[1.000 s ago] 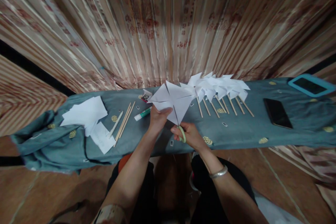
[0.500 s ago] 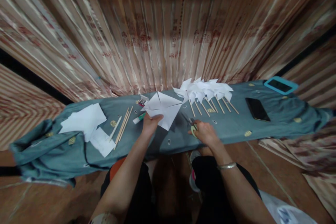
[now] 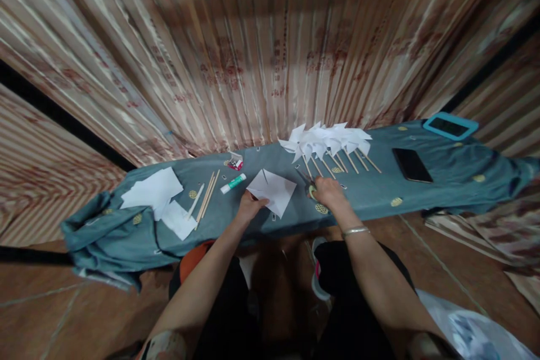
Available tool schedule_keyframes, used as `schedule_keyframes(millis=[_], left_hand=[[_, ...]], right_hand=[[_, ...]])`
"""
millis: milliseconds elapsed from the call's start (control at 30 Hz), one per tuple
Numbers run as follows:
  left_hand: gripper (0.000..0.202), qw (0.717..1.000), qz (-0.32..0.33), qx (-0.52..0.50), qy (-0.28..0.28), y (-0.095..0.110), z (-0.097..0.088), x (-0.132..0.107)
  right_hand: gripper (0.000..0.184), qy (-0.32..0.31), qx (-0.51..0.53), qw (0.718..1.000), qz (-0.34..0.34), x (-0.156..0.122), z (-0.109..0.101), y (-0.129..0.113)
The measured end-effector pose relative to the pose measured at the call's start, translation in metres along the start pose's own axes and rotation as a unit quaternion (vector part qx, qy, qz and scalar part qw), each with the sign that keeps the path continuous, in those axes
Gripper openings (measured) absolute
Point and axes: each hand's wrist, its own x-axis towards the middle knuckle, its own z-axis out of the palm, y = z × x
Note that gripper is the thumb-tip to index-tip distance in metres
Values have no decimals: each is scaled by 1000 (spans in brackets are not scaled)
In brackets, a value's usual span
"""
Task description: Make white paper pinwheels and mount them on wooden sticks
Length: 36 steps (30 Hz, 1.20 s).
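1. The person's left hand [image 3: 252, 203] pinches the near left edge of a white square paper sheet with slits cut in toward its middle [image 3: 274, 194]; the thumb lies on top, with little gap in the grip.
2. That sheet is at the centre of the table, over a grey-green cloth with yellow printed motifs [image 3: 371, 197]; whether it lies fully flat cannot be told.
3. The right hand [image 3: 331, 192], a silver bangle [image 3: 355, 230] on its wrist, curls round the pale green handles of a pair of scissors [image 3: 312, 191], low over the cloth to the right of the sheet. How firmly it grips cannot be told.
4. Just beyond the scissors stands out a row of overlapping white paper pinwheels on thin wooden sticks [image 3: 327, 140].
5. Left of the sheet lie a green-and-white glue stick [image 3: 233, 184] and, farther back, a small open red box [image 3: 235, 162].
6. Farther left are loose pale wooden sticks [image 3: 208, 199], a slim white pen-like object [image 3: 195, 201] and a pile of white paper [image 3: 154, 191].
7. Toward the right end rest a black phone [image 3: 412, 165] and a blue-framed tablet [image 3: 450, 126].
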Motion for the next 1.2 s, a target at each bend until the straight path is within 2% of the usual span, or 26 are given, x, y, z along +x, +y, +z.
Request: schedule_keyframes(millis=[67, 167, 233, 267, 333, 433, 533, 600, 700, 867, 1000, 1100, 1200], left_hand=[[56, 1000, 1, 5, 19, 1, -6, -5], [77, 994, 4, 54, 92, 3, -16, -9], [80, 982, 34, 131, 131, 4, -24, -12], [77, 972, 67, 181, 132, 3, -28, -15], [66, 941, 151, 289, 93, 2, -32, -21], [50, 875, 235, 422, -23, -3, -27, -30], [45, 811, 243, 515, -135, -4, -14, -34], [45, 779, 241, 553, -171, -3, -6, -33], [47, 755, 226, 584, -194, -2, -3, -29], [50, 761, 211, 579, -203, -8, -6, -27], [50, 789, 212, 544, -191, -7, -6, -27], [46, 821, 222, 510, -131, 5, -19, -18], [49, 843, 230, 487, -11, 22, -51, 1]], right_hand=[[33, 5, 5, 1000, -7, 1, -1, -4], [30, 14, 10, 1000, -16, 4, -1, -10], [31, 17, 11, 1000, -20, 6, 0, -15], [32, 17, 11, 1000, -22, 7, 1, -17], [32, 15, 7, 1000, -23, 8, 2, -22], [31, 10, -4, 1000, -18, 10, 3, -27], [31, 4, -16, 1000, -6, 13, 3, -29], [31, -2, -25, 1000, 6, 17, 3, -29], [30, -15, -36, 999, 19, 23, 5, -28], [27, -24, -53, 998, 15, 29, 6, -26], [34, 25, -35, 999, 2, 29, -1, -36], [35, 48, 14, 998, -46, 30, -5, -55], [36, 49, 41, 995, -79, 34, -4, -77]])
